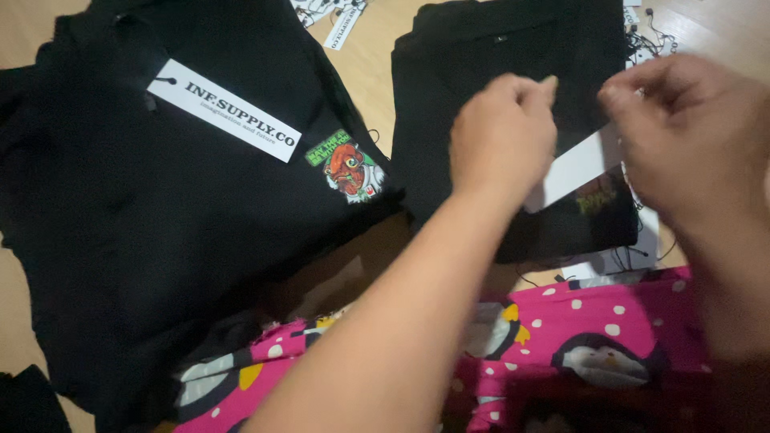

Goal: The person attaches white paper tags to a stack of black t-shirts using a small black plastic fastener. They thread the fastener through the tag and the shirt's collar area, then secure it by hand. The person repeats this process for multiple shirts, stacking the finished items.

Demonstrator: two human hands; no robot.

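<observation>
Pink penguin fabric (618, 321) sits closest to us; above it, our left hand (501, 136) and right hand (690, 128) pinch a white tag (573, 168) between them, over the folded black shirt (489, 72).

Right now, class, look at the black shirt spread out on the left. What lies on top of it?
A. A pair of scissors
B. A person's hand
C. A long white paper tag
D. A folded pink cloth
C: a long white paper tag lies slantwise on the left black shirt, beside a small colourful patch; both hands work over the other folded black shirt to the right.
</observation>
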